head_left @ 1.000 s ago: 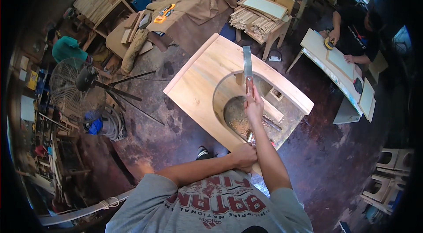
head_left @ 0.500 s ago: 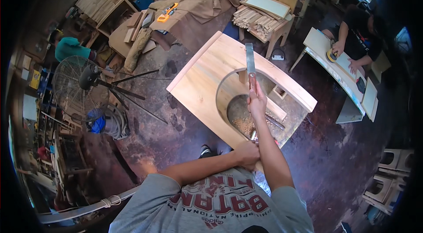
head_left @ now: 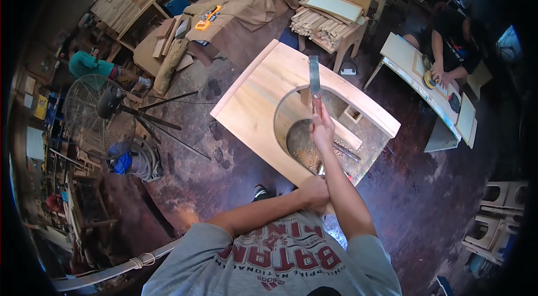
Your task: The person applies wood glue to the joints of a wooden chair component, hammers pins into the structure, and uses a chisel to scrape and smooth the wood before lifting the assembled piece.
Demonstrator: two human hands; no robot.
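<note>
My right hand (head_left: 322, 132) is raised over the workpiece, its fingers wrapped round the brown wooden handle of a chisel (head_left: 314, 78). The chisel's broad flat metal blade points away from me. Below my right forearm, my left hand (head_left: 314, 192) is a fist close to my body. A bit of pale wood shows beside that fist, but what it grips is mostly hidden. In front of me lies a pale wooden panel (head_left: 252, 97) with a large rounded cut-out and a raised strip along its far edge. Wood chips (head_left: 307, 156) and a dark bar (head_left: 347, 152) show through the cut-out.
A large fan (head_left: 101, 103) on a tripod stands left. Behind are a cloth-covered bench (head_left: 246, 16) and a stack of wood strips (head_left: 319, 27). At right, a co-worker holds a yellow sander (head_left: 430, 80) on a board (head_left: 400, 52). Another person in teal (head_left: 89, 63) sits far left.
The chisel and my right hand have shifted slightly left, and more of the handle shows above the fingers. My left fist keeps its place. The co-worker's sander has moved, with both hands now near it.
</note>
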